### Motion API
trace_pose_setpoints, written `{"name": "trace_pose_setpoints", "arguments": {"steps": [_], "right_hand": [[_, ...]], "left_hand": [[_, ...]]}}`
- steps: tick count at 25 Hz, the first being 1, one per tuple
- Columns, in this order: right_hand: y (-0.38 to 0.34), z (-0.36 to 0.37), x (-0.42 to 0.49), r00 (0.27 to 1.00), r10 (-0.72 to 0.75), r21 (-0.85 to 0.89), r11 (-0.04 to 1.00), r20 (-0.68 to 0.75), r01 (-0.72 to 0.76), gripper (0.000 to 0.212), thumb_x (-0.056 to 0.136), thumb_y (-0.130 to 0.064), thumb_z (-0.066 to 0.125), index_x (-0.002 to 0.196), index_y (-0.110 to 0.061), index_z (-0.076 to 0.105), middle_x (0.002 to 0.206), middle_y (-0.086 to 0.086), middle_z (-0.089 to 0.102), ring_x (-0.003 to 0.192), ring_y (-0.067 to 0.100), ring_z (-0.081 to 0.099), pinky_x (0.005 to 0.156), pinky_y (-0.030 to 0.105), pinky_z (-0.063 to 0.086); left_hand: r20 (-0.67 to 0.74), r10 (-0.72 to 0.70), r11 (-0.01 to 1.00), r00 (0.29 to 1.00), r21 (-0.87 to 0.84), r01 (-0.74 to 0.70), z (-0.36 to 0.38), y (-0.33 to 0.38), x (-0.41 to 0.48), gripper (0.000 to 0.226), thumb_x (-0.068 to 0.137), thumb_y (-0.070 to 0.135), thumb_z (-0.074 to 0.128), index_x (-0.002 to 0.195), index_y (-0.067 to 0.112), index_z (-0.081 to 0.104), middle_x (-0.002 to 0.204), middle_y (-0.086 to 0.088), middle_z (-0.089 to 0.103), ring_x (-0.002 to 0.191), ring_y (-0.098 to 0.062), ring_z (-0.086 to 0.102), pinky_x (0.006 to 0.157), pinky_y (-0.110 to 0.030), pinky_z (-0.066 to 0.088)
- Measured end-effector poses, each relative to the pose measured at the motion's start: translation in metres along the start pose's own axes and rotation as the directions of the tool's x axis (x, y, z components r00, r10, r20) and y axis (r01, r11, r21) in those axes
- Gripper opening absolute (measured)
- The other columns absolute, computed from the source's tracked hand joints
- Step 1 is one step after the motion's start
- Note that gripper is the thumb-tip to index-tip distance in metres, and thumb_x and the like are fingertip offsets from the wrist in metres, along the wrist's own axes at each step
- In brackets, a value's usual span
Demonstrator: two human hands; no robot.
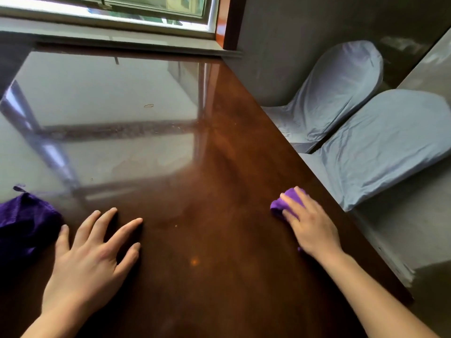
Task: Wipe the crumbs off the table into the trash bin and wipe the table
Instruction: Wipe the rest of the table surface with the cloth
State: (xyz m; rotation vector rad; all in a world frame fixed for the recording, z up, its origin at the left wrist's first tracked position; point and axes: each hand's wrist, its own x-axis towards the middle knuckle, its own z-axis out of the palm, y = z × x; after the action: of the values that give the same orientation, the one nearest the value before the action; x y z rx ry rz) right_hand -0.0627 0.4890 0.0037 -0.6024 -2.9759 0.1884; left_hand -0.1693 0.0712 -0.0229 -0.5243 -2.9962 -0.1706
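We see the right hand (308, 224) pressing a small bunched light-purple cloth (283, 203) onto the glossy dark-brown wooden bench (219, 167), close to its right edge, fingers (290, 203) curled down over it. It looks soft and light, best held bunched under the palm. The left hand (90, 259) lies flat, fingers spread and empty, just beside a darker purple towel (24, 220). A tiny pale crumb (176, 225) sits between our hands. No trash bin shows.
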Motion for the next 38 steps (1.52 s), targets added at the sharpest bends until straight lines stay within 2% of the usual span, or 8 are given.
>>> {"name": "trace_pose_setpoints", "arguments": {"steps": [4, 9, 15, 21, 27, 32, 34, 38], "right_hand": [[-0.032, 0.007, 0.013, 0.981, 0.191, -0.031, 0.981, -0.026, -0.192, 0.044, 0.101, -0.047, 0.040, 0.143, -0.039, 0.048, 0.161, 0.003, 0.032, 0.144, 0.032, 0.035, 0.117, 0.041, 0.029], [-0.048, 0.015, -0.051, 0.950, -0.313, -0.001, 0.950, -0.009, 0.313, 0.043, 0.100, -0.054, 0.036, 0.139, -0.043, 0.050, 0.153, 0.001, 0.047, 0.136, 0.031, 0.049, 0.109, 0.042, 0.044], [-0.023, 0.014, 0.050, 0.985, 0.167, -0.023, 0.985, -0.041, -0.168, 0.043, 0.103, -0.047, 0.033, 0.145, -0.040, 0.042, 0.161, 0.002, 0.033, 0.146, 0.032, 0.031, 0.115, 0.044, 0.036], [-0.017, 0.015, 0.101, 0.961, 0.264, -0.051, 0.962, -0.080, -0.269, 0.044, 0.103, -0.047, 0.032, 0.144, -0.036, 0.045, 0.159, 0.004, 0.034, 0.141, 0.037, 0.034, 0.114, 0.047, 0.035], [-0.140, 0.025, 0.045, 0.985, -0.161, 0.043, 0.986, -0.061, 0.164, 0.038, 0.099, -0.046, 0.045, 0.134, -0.037, 0.059, 0.155, 0.003, 0.044, 0.132, 0.035, 0.048, 0.112, 0.042, 0.036], [-0.192, 0.039, -0.043, 0.836, -0.549, 0.078, 0.833, -0.005, 0.548, 0.043, 0.094, -0.051, 0.045, 0.136, -0.047, 0.050, 0.154, -0.001, 0.046, 0.134, 0.039, 0.048, 0.110, 0.049, 0.041], [-0.178, 0.034, -0.017, 0.844, -0.537, 0.028, 0.844, 0.009, 0.536, 0.045, 0.095, -0.051, 0.045, 0.139, -0.046, 0.049, 0.156, 0.000, 0.043, 0.138, 0.037, 0.045, 0.112, 0.046, 0.040], [-0.203, 0.030, 0.037, 0.974, -0.221, 0.056, 0.974, 0.045, 0.219, 0.042, 0.099, -0.052, 0.042, 0.140, -0.045, 0.049, 0.162, -0.003, 0.031, 0.146, 0.034, 0.029, 0.119, 0.044, 0.026]], "left_hand": [[-0.012, -0.003, 0.999, 1.000, 0.037, 0.003, 0.010, -0.004, 0.003, 0.054, 0.083, 0.069, 0.020, 0.136, 0.061, 0.025, 0.149, 0.001, 0.038, 0.142, -0.023, 0.024, 0.109, -0.060, 0.018], [-0.030, -0.012, 0.999, 0.999, 0.043, 0.013, 0.023, -0.009, 0.003, 0.054, 0.083, 0.070, 0.017, 0.137, 0.063, 0.018, 0.152, 0.003, 0.031, 0.143, -0.021, 0.022, 0.108, -0.060, 0.017], [-0.038, -0.004, 0.999, 0.999, 0.046, 0.005, 0.014, -0.004, 0.001, 0.053, 0.083, 0.069, 0.019, 0.136, 0.062, 0.021, 0.150, 0.002, 0.036, 0.142, -0.021, 0.023, 0.109, -0.059, 0.018], [-0.025, 0.003, 1.000, 1.000, 0.000, -0.003, 0.001, 0.003, 0.003, 0.054, 0.082, 0.067, 0.024, 0.135, 0.057, 0.031, 0.150, 0.000, 0.038, 0.143, -0.021, 0.022, 0.112, -0.058, 0.015], [0.013, -0.032, 0.999, 0.999, 0.003, 0.032, -0.008, 0.007, -0.001, 0.056, 0.082, 0.065, 0.021, 0.136, 0.056, 0.028, 0.153, 0.002, 0.029, 0.145, -0.019, 0.012, 0.115, -0.056, 0.011], [0.021, -0.029, 0.999, 0.999, -0.027, 0.030, -0.007, 0.005, -0.001, 0.055, 0.082, 0.067, 0.022, 0.136, 0.056, 0.028, 0.153, 0.002, 0.030, 0.146, -0.018, 0.011, 0.114, -0.060, 0.008], [0.019, -0.032, 0.999, 0.999, -0.022, 0.032, -0.005, 0.005, -0.001, 0.055, 0.082, 0.068, 0.022, 0.136, 0.057, 0.025, 0.153, 0.004, 0.029, 0.146, -0.017, 0.009, 0.114, -0.061, 0.007], [-0.001, -0.019, 0.997, 1.000, -0.075, 0.018, -0.007, 0.004, 0.001, 0.053, 0.082, 0.066, 0.028, 0.134, 0.054, 0.030, 0.151, 0.004, 0.031, 0.145, -0.017, 0.012, 0.115, -0.060, 0.006]]}}
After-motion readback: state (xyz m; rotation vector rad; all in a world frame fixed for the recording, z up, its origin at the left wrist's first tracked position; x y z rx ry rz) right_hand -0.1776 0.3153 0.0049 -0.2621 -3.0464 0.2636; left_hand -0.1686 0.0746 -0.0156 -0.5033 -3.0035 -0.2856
